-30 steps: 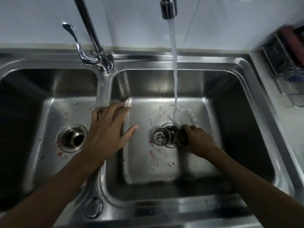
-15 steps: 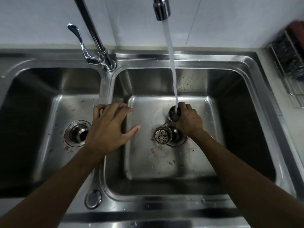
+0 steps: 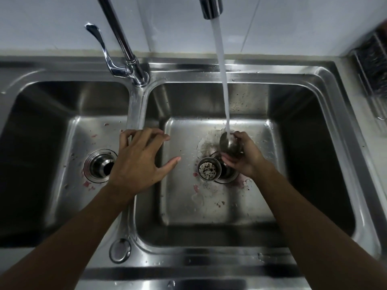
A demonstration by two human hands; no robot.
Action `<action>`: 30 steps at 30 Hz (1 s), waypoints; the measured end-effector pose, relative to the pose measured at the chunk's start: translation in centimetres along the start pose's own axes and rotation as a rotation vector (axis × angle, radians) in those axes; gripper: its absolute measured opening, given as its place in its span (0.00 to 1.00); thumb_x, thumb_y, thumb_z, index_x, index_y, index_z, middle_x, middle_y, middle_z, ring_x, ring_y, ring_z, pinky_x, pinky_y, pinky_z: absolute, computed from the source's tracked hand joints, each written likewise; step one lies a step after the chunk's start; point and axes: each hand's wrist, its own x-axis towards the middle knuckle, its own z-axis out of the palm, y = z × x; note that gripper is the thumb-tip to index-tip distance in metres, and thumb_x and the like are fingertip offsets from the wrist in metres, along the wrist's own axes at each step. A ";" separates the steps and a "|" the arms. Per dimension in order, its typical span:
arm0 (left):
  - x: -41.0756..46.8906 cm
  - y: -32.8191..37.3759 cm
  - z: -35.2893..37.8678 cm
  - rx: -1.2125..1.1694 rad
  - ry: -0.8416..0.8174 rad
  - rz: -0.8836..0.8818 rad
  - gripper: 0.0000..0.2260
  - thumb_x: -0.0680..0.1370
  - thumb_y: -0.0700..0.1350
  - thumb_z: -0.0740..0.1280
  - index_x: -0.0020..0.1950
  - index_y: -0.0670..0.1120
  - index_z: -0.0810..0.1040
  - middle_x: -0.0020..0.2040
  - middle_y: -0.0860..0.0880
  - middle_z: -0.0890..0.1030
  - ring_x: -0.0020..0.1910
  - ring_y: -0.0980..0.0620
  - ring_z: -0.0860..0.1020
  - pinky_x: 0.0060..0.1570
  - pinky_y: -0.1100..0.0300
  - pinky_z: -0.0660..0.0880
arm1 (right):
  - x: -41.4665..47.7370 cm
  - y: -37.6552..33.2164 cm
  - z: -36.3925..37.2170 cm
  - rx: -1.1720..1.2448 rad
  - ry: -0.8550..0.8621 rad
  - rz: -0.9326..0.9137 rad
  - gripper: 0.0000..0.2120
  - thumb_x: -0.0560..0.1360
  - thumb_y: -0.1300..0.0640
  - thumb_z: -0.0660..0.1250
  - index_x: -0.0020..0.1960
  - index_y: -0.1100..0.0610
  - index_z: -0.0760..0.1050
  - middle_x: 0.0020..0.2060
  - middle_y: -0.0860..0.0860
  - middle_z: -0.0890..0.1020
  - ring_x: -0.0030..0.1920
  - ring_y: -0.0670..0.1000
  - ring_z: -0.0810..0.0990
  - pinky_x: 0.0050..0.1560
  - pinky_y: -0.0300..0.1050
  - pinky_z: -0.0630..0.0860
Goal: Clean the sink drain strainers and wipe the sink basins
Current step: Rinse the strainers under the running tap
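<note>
The right hand half hides the strainer cup it grips under the stream (contents unclear); the left hand rests splayed, holding nothing, on the divider.

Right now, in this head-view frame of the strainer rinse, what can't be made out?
- Strainer in the right hand: the fingers and the water stream cover its inside, so remaining dirt is unknown.
- Right basin drain: partly hidden by that hand and the second strainer.
- Wire rack: blurred, cut off by the right edge; contents unreadable.
- Left basin: its left wall is in shadow.
</note>
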 end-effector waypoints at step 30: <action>0.0 -0.1 0.3 0.050 0.044 0.088 0.27 0.75 0.66 0.68 0.64 0.47 0.81 0.63 0.47 0.79 0.60 0.46 0.79 0.68 0.46 0.63 | -1.0 1.2 1.5 -1.335 0.236 -1.021 0.41 0.69 0.48 0.80 0.74 0.55 0.63 0.63 0.57 0.75 0.53 0.49 0.75 0.50 0.46 0.79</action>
